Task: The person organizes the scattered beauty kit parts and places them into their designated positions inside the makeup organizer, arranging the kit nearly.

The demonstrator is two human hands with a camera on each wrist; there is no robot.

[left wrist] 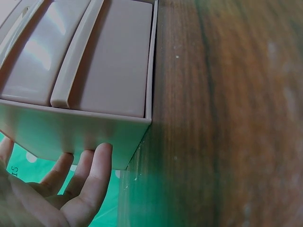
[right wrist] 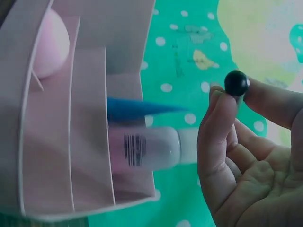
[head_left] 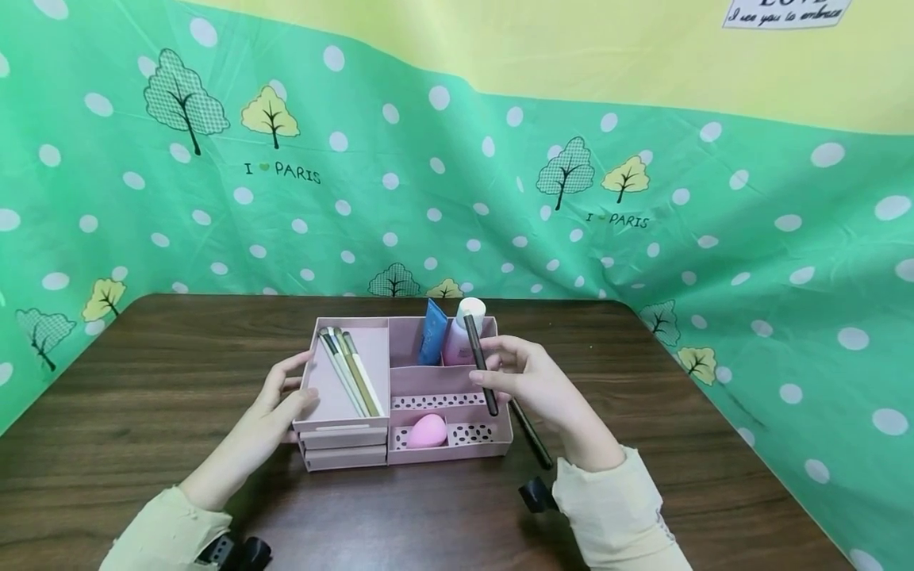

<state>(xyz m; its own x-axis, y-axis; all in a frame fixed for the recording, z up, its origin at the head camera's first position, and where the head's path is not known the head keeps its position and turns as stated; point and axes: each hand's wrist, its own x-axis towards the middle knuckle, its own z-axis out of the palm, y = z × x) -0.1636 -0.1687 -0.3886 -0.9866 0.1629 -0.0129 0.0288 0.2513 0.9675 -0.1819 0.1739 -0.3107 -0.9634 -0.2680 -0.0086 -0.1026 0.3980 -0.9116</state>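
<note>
A pale pink desktop organizer (head_left: 450,454) stands on the table. My left hand (head_left: 274,400) is at its left side, fingertips against the outer wall and thumb over the top rim. In the left wrist view those fingers (left wrist: 97,177) are fairly straight along the wall. My right hand (head_left: 524,373) pinches a slim black pen-shaped stick (head_left: 480,361) between thumb and fingers, above the organizer's right compartments. Its glossy rounded end (right wrist: 236,83) faces the right wrist camera. Behind it stand a blue tube (head_left: 432,337) and a white-capped pink bottle (head_left: 458,341) in the back compartment.
Several brushes (head_left: 350,373) lie in the organizer's left top tray, above two drawers (head_left: 344,448). A pink makeup sponge (head_left: 428,431) sits in a front compartment. Another black stick (head_left: 530,434) lies on the wooden table (head_left: 400,523), right of the organizer. A green dotted cloth (head_left: 457,198) hangs behind.
</note>
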